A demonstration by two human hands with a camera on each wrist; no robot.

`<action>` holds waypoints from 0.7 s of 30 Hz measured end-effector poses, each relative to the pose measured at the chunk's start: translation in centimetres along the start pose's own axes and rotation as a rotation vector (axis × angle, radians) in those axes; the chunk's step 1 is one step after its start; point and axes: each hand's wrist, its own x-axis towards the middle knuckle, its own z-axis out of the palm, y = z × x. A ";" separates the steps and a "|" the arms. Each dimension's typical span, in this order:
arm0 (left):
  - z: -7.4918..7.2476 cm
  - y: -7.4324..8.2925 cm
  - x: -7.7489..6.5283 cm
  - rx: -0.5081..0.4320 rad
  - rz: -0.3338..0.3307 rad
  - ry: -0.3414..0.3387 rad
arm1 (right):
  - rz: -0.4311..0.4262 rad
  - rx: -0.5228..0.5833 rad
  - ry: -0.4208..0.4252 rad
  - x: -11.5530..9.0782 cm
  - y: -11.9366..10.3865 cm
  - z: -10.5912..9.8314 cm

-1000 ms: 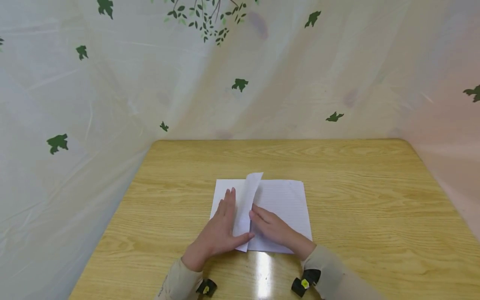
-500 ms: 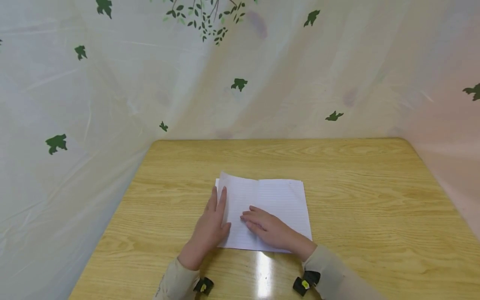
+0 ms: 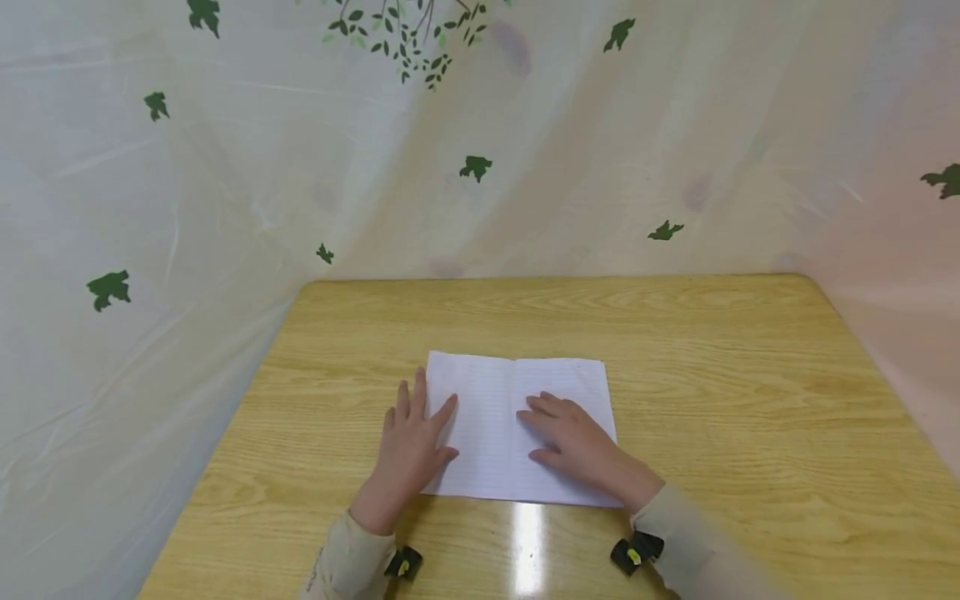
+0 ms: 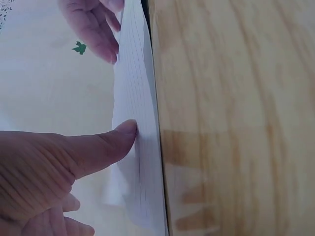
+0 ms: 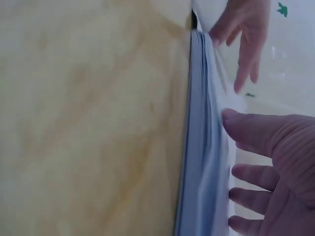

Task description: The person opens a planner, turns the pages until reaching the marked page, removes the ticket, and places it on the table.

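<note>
A notebook (image 3: pixel 483 433) with ruled white pages lies open on the table in the head view. My left hand (image 3: pixel 408 450) rests at its left edge, fingers spread, with thumb and forefinger on the left page. In the left wrist view the thumb (image 4: pixel 106 150) touches the ruled page (image 4: pixel 138 162). My right hand (image 3: pixel 573 437) is over the right page with its fingers spread towards the centre fold. The right wrist view shows the fingertips (image 5: pixel 241 194) right at the page surface, and the stacked page edges (image 5: pixel 197 123) of the notebook side-on.
The wooden table (image 3: pixel 735 375) extends around the notebook on all sides. A pale curtain (image 3: pixel 570 150) with green bird and leaf prints hangs behind and beside it. Black wrist straps (image 3: pixel 636 552) sit at both sleeves.
The page that stood raised has come down flat on the left side. My left hand has moved left to the notebook's edge; my right hand has slid from the fold onto the right page.
</note>
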 end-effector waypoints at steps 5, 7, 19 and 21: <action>0.2 -0.1 0.1 0.021 0.033 -0.037 | 0.097 -0.044 -0.014 -0.3 1.6 -1.2; 0.4 0.0 0.2 0.020 0.056 -0.072 | 0.141 -0.062 -0.019 -0.2 2.2 -1.6; 1.0 0.6 -0.3 -0.146 0.186 -0.215 | 0.312 -0.046 -0.036 0.9 6.4 -2.7; 1.0 0.6 -0.3 -0.163 0.193 -0.225 | 0.331 -0.035 -0.045 1.1 6.9 -3.0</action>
